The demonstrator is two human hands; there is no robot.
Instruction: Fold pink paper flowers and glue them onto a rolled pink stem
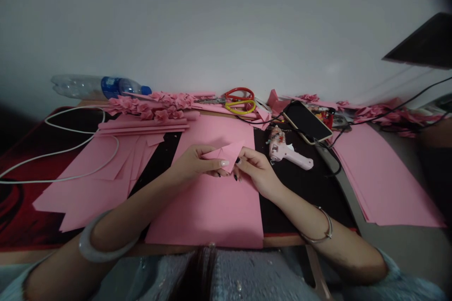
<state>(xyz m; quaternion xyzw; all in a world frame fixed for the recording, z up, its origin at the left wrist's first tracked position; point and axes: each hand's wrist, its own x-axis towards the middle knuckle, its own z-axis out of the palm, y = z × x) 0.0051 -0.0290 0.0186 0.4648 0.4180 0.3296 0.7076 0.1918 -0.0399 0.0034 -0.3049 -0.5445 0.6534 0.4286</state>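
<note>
A small folded piece of pink paper (231, 151) is held up between both hands, its pointed corner to the upper right. My left hand (199, 162) grips it from the left, thumb pressed flat on the front and fingers behind. At the right edge, my right hand (257, 169) pinches the same piece between thumb and fingers. Beneath them lies a large pink sheet (208, 211), reaching from the table's front edge towards the back.
Pink paper flowers (151, 106), scissors (240, 101) and a plastic bottle (95, 87) line the wall. A glue gun (289, 153) and a phone (308, 122) lie right of centre. Pink sheets (384, 178) are at far right, cut pieces (95, 197) at left beside a white cable (52, 181).
</note>
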